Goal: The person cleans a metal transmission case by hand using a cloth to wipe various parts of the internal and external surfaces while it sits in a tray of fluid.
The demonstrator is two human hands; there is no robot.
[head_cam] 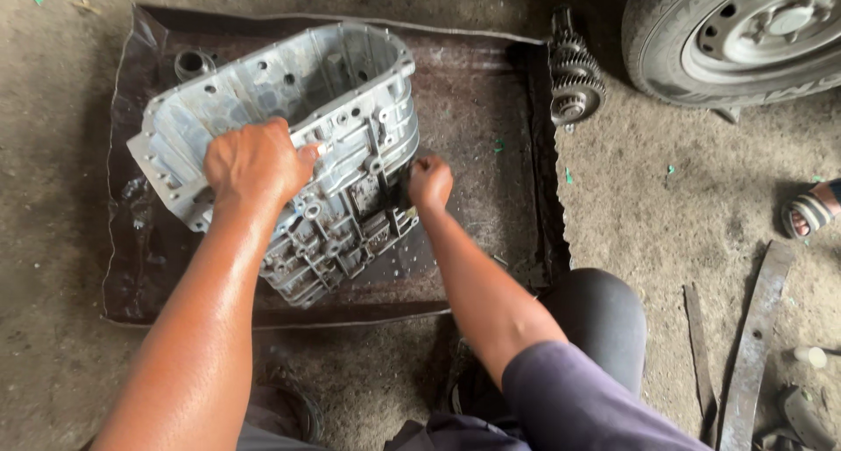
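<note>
Head view: left hand (254, 164) grips the grey metal casing (289, 144) rim, right hand (429, 181) clenched against its side.

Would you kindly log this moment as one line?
left hand: grips grey cast-metal housing rim | right hand: at housing side | dark tray beneath
</note>
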